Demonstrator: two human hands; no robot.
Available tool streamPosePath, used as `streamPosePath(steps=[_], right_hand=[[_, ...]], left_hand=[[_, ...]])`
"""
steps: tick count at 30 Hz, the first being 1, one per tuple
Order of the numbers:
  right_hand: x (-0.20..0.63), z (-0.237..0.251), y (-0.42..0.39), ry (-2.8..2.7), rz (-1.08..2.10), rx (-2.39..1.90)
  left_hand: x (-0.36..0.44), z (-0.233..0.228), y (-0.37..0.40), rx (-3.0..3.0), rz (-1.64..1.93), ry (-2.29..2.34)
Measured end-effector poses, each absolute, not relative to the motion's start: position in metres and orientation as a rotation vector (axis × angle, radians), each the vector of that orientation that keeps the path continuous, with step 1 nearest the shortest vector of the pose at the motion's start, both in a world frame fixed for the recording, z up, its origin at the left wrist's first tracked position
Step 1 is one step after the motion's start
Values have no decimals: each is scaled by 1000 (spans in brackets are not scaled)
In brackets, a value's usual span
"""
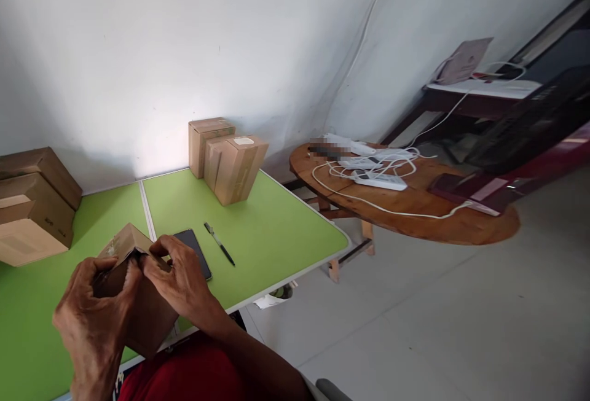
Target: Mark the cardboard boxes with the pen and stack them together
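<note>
Cut off at left edge: stacked brown cardboard boxes [32,204]. Small brown cardboard carton [138,303], half hidden, gripped by left hand [92,321] and right hand [179,278] at near edge of green folding table [276,229]. Beside: black phone [196,250], black pen [220,244]. Rightward, bare tabletop.

— What is sitting on the desk [276,229]?

— A small box [138,290] is resting at the near edge, between both hands. A phone [196,250] is lying just right of it, a pen [220,244] further right. Two boxes [228,158] are standing behind, against the wall; stacked boxes [32,204] are sitting far left.

— And beyond?

— A round table [405,204] is standing to the right, carrying power strips [373,171].
</note>
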State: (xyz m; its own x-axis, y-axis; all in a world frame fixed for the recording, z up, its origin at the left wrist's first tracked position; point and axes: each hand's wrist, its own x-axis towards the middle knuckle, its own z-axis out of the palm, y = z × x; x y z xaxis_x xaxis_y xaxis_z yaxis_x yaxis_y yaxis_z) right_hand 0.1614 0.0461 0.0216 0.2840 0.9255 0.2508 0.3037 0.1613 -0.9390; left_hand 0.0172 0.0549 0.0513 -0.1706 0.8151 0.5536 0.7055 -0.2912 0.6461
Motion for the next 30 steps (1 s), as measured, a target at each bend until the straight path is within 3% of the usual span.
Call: streamPosePath(steps=[11,30], right_hand=[[143,18,45,-1478,326,-1329],[160,32,55,-1441,427,-1330]], left_hand=[[2,65,69,1847,1274,1908],[-13,42,84,2147,1442,1517]])
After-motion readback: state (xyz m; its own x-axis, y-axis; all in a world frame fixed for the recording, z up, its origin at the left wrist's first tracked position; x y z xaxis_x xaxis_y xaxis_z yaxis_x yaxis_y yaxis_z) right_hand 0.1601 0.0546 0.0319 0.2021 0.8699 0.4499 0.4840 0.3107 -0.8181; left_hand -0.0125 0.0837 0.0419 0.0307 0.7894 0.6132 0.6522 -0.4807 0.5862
